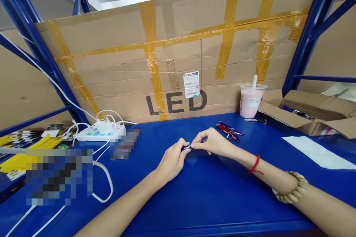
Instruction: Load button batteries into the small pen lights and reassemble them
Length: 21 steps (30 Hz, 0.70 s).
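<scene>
Both my hands meet over the middle of the blue table (200, 192). My left hand (172, 159) and my right hand (213, 141) each pinch one end of a small pen-like part (187, 147), blue with a silver tip. The fingers of both hands are closed round it, just above the tabletop. A red string and a beige bead bracelet sit on my right forearm. A small pile of red and purple pens (229, 130) lies just beyond my right hand.
A taped cardboard wall marked LED (178, 63) closes the back. A pink drink cup with a straw (251, 100) stands at the right rear, beside an open cardboard box (308, 114). A white power strip (101, 130) with cables lies at the left; white paper (314, 150) at the right.
</scene>
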Each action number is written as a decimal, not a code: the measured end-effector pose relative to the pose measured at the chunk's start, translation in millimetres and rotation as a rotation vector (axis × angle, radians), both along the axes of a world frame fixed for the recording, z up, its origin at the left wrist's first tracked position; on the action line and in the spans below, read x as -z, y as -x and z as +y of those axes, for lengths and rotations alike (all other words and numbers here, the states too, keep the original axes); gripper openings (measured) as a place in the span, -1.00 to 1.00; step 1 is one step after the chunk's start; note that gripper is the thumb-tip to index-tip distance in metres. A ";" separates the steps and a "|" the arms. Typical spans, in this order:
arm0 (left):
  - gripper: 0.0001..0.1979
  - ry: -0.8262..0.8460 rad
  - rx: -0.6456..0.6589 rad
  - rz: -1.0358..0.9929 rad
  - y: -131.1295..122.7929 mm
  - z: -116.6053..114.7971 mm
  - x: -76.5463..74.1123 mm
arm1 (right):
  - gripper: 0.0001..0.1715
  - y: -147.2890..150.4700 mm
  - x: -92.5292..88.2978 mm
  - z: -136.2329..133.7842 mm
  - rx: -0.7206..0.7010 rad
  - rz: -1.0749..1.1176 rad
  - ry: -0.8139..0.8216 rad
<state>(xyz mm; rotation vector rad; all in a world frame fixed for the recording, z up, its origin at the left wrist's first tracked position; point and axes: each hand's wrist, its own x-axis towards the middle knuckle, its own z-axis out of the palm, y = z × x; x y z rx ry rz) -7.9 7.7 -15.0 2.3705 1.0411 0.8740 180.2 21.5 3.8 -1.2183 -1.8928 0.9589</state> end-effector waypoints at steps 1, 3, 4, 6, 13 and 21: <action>-0.92 -0.004 -0.003 -0.003 0.0 0.1 0.2 | -0.51 -0.8 -0.6 -0.1 -0.007 0.001 -0.003; -0.92 -0.011 -0.005 -0.009 0.0 0.2 0.1 | -0.51 -2.0 -2.7 -0.9 -0.012 -0.004 -0.016; -0.92 -0.015 -0.002 -0.011 -0.1 0.0 -0.3 | -0.52 -2.2 -4.1 -1.6 -0.009 -0.004 -0.025; -0.86 -0.028 0.004 -0.002 -0.6 -0.9 -1.7 | -0.53 -2.0 -6.7 -2.8 -0.002 0.000 -0.034; -0.75 -0.081 -0.041 0.078 -4.4 -4.9 -6.9 | -0.51 1.7 -4.9 -2.8 0.011 0.034 -0.073; -0.77 -0.088 -0.163 0.082 -4.6 -4.2 -6.7 | -0.53 -4.7 -11.1 -3.8 0.121 -0.197 -0.280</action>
